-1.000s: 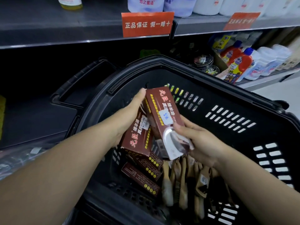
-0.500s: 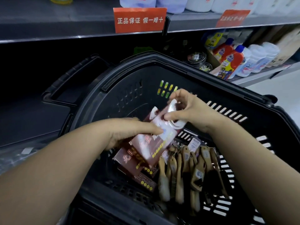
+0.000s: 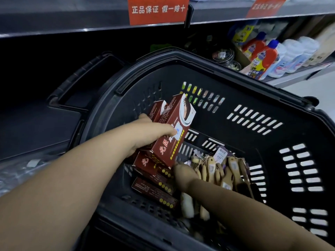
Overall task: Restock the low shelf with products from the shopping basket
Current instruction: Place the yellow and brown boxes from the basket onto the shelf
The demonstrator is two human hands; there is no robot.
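Boxes (perhaps two), in left grip — tilted

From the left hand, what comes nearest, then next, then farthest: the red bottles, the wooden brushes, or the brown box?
1. box: gripped in the left hand.
2. brushes: lower right, inside the basket.
3. red bottles: upper right, beyond it.

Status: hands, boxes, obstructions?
Left hand grips brown shoe-polish boxes above shopping basket. Right hand down beside wooden brushes, grip unseen. Low shelf not yet reached.
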